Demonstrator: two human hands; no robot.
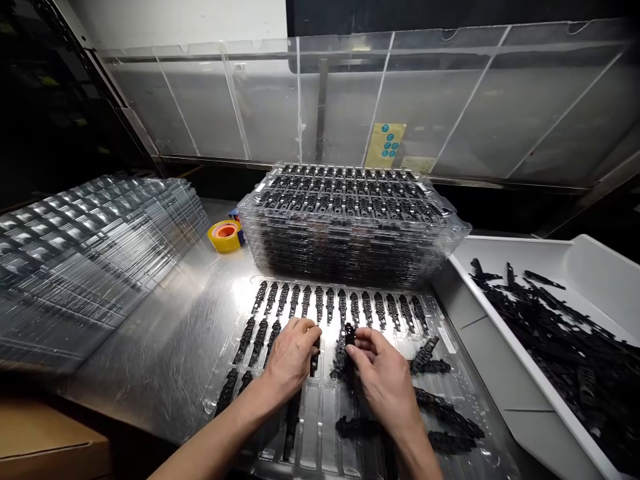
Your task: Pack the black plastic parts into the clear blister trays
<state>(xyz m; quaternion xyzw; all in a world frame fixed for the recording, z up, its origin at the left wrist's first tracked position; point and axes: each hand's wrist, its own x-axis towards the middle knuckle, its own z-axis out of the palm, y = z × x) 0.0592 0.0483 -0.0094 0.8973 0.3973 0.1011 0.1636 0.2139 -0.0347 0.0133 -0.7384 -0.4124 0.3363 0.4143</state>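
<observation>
A clear plastic tray lies on the metal table, its slots partly filled with black ribbed plastic parts in rows. My left hand is over the middle row, its closed fingers around a black part at a slot. Just to the right, my right hand pinches the upper end of another black part between thumb and fingers. Beside and partly under that hand, more black parts lie loose and crosswise on the tray's right side. My hands and forearms hide some slots.
Behind the tray rises a stack of filled clear trays. Stacked clear trays stand at left, near a yellow tape roll. At right, a white bin holds loose black parts. A cardboard box sits front left.
</observation>
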